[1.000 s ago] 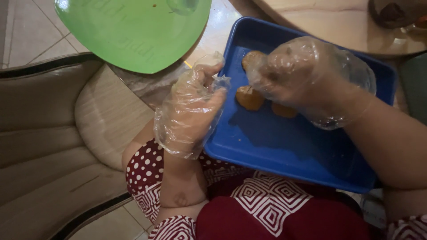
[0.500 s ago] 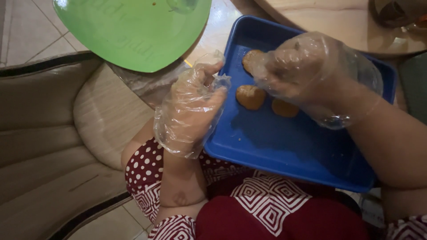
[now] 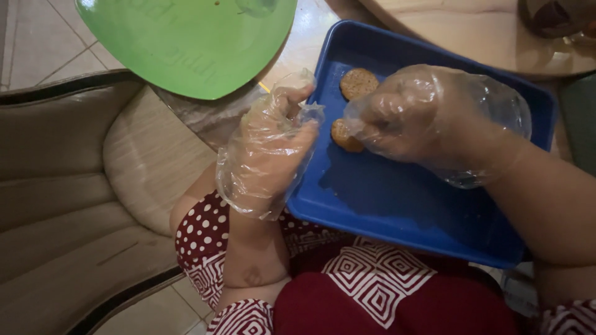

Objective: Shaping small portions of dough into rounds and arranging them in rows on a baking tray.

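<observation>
A blue rectangular tray [image 3: 397, 205] rests on my lap, which is covered in red patterned cloth. Both my hands wear loose clear plastic gloves. My left hand [image 3: 270, 149] grips the tray's left rim, thumb on the inside. One round breaded patty [image 3: 359, 82] lies bare near the tray's far left corner. A second breaded patty [image 3: 343, 136] lies just below it, half under my right hand [image 3: 428, 118]. That hand's curled fingertips rest on it. Whether they grip it is hidden, as is anything else beneath the hand.
A green plate [image 3: 186, 43] sits at the top left on a stone-patterned surface. A beige cushioned chair [image 3: 87, 186] fills the left side. A pale round tabletop [image 3: 484, 37] with a dark object [image 3: 559, 15] lies beyond the tray. Tiled floor shows at the bottom left.
My right hand has slid down the tray toward me, uncovering the far patty and covering the nearer ones. My left hand has kept its hold on the tray rim.
</observation>
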